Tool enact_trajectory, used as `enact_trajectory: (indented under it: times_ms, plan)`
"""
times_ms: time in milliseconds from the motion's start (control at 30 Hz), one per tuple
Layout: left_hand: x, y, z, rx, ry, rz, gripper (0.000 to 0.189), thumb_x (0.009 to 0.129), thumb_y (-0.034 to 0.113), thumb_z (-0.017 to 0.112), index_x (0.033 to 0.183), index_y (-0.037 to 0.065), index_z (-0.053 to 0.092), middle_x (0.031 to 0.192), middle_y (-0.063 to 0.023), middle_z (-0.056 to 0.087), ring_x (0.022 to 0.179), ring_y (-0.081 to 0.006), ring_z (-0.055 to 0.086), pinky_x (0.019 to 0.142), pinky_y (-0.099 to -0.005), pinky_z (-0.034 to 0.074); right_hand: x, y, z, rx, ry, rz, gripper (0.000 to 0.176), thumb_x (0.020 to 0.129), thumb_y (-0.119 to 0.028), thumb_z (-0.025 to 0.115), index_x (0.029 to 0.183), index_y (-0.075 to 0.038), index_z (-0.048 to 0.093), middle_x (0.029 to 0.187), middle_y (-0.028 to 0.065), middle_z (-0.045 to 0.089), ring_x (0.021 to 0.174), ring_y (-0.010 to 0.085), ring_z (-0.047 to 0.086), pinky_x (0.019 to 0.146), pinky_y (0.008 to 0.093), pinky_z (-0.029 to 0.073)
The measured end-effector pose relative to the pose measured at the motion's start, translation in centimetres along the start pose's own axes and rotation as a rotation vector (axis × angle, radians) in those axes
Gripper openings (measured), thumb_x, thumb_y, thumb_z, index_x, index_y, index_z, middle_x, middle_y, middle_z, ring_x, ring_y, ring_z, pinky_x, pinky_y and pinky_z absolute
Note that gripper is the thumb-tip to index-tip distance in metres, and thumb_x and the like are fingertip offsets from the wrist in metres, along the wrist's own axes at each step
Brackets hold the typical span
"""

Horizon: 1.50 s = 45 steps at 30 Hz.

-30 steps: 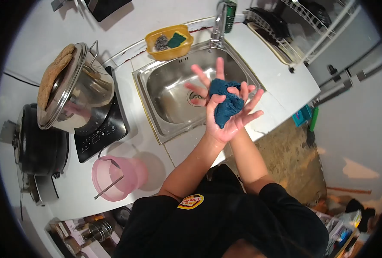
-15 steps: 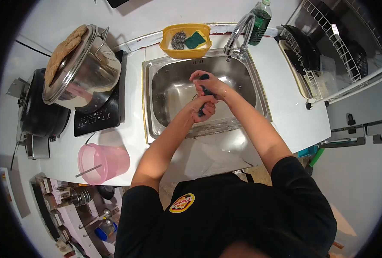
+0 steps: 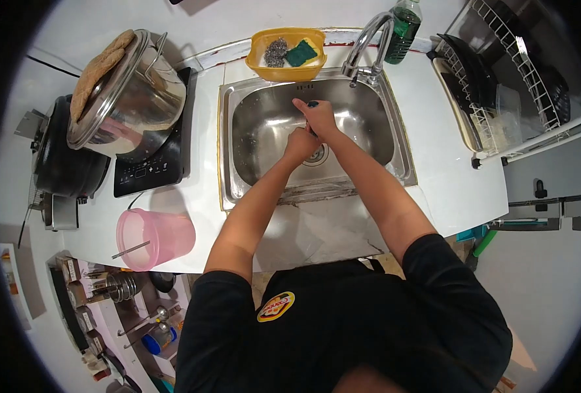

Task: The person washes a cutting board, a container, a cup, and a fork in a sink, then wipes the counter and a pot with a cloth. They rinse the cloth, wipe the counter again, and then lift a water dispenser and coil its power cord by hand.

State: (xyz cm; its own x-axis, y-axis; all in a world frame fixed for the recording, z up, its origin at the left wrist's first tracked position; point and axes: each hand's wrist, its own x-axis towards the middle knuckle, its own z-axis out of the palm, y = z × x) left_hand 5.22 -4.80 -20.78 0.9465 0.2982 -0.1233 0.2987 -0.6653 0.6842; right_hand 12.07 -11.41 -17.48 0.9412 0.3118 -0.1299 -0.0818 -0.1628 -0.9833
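Observation:
Both my hands are clenched together over the steel sink [image 3: 251,141], above its drain. My left hand [image 3: 299,143] and my right hand [image 3: 318,118] squeeze a dark blue cloth [image 3: 311,105]; only a small tip of it shows above my right hand, the rest is hidden inside my fists. The chrome tap [image 3: 363,44] curves over the sink's far edge, just beyond my hands.
A yellow tub [image 3: 289,54] with a steel scourer and green sponge sits behind the sink, beside a green soap bottle [image 3: 405,23]. A lidded steel pot [image 3: 123,98] on an induction hob stands left; a pink jug [image 3: 151,239] front left; a dish rack [image 3: 500,78] right.
My hands went from holding the cloth spread above the counter edge to clenching it low inside the sink. The cloth is now almost fully balled up in my fists.

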Motion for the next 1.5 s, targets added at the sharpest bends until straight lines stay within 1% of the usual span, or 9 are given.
enact_trajectory:
  times_ms: [333,433,500,600,733,867,1167,1333,1500]
  plan:
    - [-1.9,2.0,-0.9,0.129,-0.006,-0.108,0.034,0.069,0.031,0.071,0.084,0.001,0.065,0.088,-0.0227,0.065,0.085,-0.0381,0.063,0.074,-0.0436,0.05,1.1,3.8,0.1,0.267,0.303,0.361,0.049,0.084,-0.041,0.061,0.061,0.002,0.055,0.057,0.0125,0.056,0.044,0.0227,0.056,0.039,0.0374,0.043]
    - [-1.9,0.7,-0.5,0.057,0.063,-0.038,0.035,0.067,0.027,0.073,0.088,0.001,0.064,0.088,-0.0226,0.064,0.084,-0.038,0.063,0.074,-0.0439,0.05,1.3,3.8,0.0,0.49,-0.019,0.334,0.046,0.077,-0.046,0.068,0.071,-0.004,0.049,0.056,0.005,0.044,0.04,0.0186,0.045,0.039,0.0324,0.041]
    - [-2.0,-0.7,-1.1,-0.072,0.146,0.091,0.038,0.065,0.026,0.076,0.09,0.001,0.062,0.088,-0.022,0.064,0.082,-0.0376,0.063,0.073,-0.044,0.049,1.7,0.0,-0.5,0.528,-0.237,0.419,0.061,0.074,-0.051,0.068,0.104,0.001,0.056,0.096,0.0149,0.057,0.075,0.0255,0.059,0.053,0.0382,0.048]
    - [-4.1,-0.3,-5.4,-0.062,0.484,0.203,0.037,0.065,0.024,0.077,0.086,0.001,0.057,0.076,-0.0147,0.063,0.071,-0.0305,0.062,0.068,-0.0389,0.049,4.1,-4.4,-0.8,0.507,-0.049,0.393,0.091,0.071,-0.055,0.069,0.137,-0.007,0.028,0.132,0.0199,0.03,0.116,0.0413,0.039,0.073,0.0493,0.05]
    - [-7.5,0.9,-13.5,-0.571,0.152,0.082,0.026,0.076,0.022,0.071,0.081,0.012,0.048,0.07,0.0048,0.049,0.061,-0.0044,0.046,0.053,-0.0193,0.038,8.7,-4.7,1.1,0.845,-0.018,0.329,0.055,0.089,-0.027,0.049,0.133,0.0,0.029,0.129,0.0229,0.032,0.112,0.0445,0.043,0.075,0.057,0.054]
    - [-13.8,5.3,-21.0,-0.584,0.289,-0.063,0.019,0.081,0.025,0.065,0.078,0.015,0.05,0.068,0.0066,0.046,0.059,-0.0037,0.041,0.052,-0.0182,0.032,11.5,-4.7,1.6,0.909,0.063,0.379,0.04,0.09,-0.005,0.032,0.128,0.006,0.029,0.127,0.0234,0.034,0.105,0.046,0.049,0.067,0.0537,0.058]
    - [-22.8,7.2,-27.8,-0.154,0.533,-0.164,0.035,0.086,0.034,0.057,0.103,0.004,0.053,0.072,-0.001,0.049,0.069,-0.0105,0.046,0.067,-0.0214,0.038,-2.5,-8.5,-5.8,0.711,-0.093,0.297,0.044,0.082,0.006,0.029,0.125,0.011,0.029,0.12,0.0304,0.043,0.103,0.051,0.051,0.076,0.051,0.057]
    - [-18.0,-0.3,-23.0,0.429,0.612,-0.08,0.05,0.084,0.026,0.062,0.127,0.005,0.046,0.123,-0.0205,0.043,0.112,-0.035,0.043,0.096,-0.0376,0.035,-9.8,-7.2,-14.1,0.61,-0.157,0.361,0.044,0.08,0.003,0.036,0.12,0.017,0.026,0.119,0.0328,0.041,0.1,0.0482,0.054,0.078,0.0429,0.057]
    - [-20.7,-5.6,-16.3,0.238,0.469,-0.08,0.025,0.081,0.0,0.053,0.105,-0.003,0.059,0.107,-0.0187,0.06,0.1,-0.0331,0.058,0.088,-0.0376,0.043,-18.1,-6.1,-23.9,0.466,0.073,0.311,0.042,0.082,-0.001,0.044,0.119,0.017,0.033,0.111,0.0281,0.05,0.094,0.0394,0.06,0.071,0.0375,0.06]
